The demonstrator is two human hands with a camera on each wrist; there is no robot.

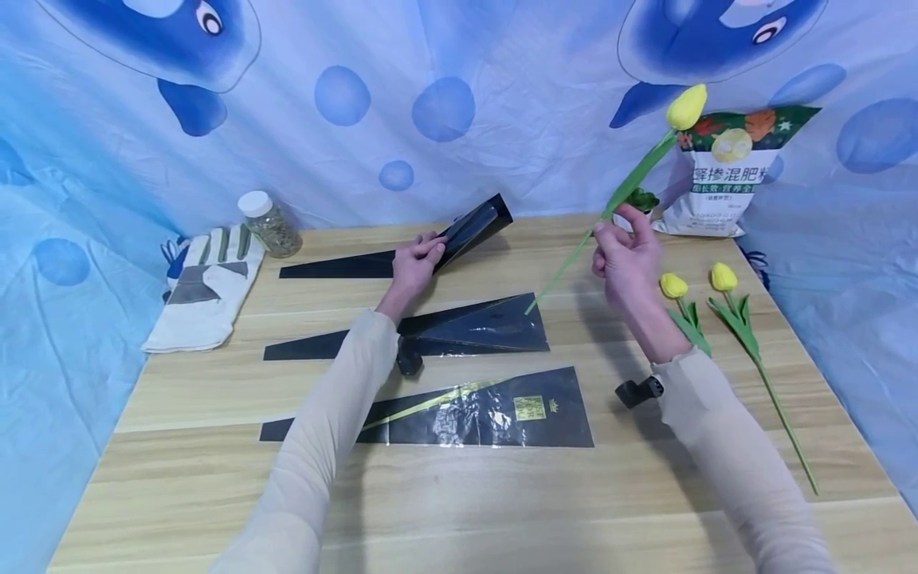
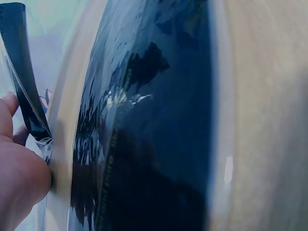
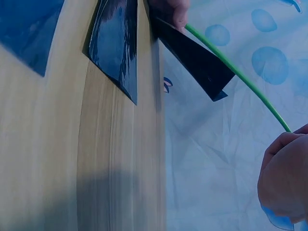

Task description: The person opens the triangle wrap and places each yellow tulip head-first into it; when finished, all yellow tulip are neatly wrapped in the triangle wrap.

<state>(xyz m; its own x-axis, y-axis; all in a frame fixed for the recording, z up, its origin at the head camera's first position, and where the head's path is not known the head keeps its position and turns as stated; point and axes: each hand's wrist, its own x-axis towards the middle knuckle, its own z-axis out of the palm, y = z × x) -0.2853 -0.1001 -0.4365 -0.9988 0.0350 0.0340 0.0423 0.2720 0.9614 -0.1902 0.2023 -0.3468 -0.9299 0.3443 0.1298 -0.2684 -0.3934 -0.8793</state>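
My left hand [image 1: 412, 269] pinches a black flower-wrapping sleeve [image 1: 473, 231] at the back of the table, its wide end raised off the wood. In the left wrist view that sleeve [image 2: 26, 82] stands up beside the thumb. My right hand [image 1: 633, 253] pinches the green stem of a yellow artificial tulip [image 1: 638, 177], bloom up, stem end slanting down to the left. The stem [image 3: 250, 87] crosses in front of the raised sleeve [image 3: 197, 62] in the right wrist view; I cannot tell whether they touch. Two more black sleeves lie flat: middle [image 1: 495, 325] and front [image 1: 562, 418].
Two yellow tulips [image 1: 746, 335] lie at the right of the table [image 1: 459, 510]. A fertilizer bag [image 1: 724, 171] and a small potted plant [image 1: 641, 199] stand behind my right hand. At the back left are a lidded jar [image 1: 271, 227] and work gloves [image 1: 204, 295].
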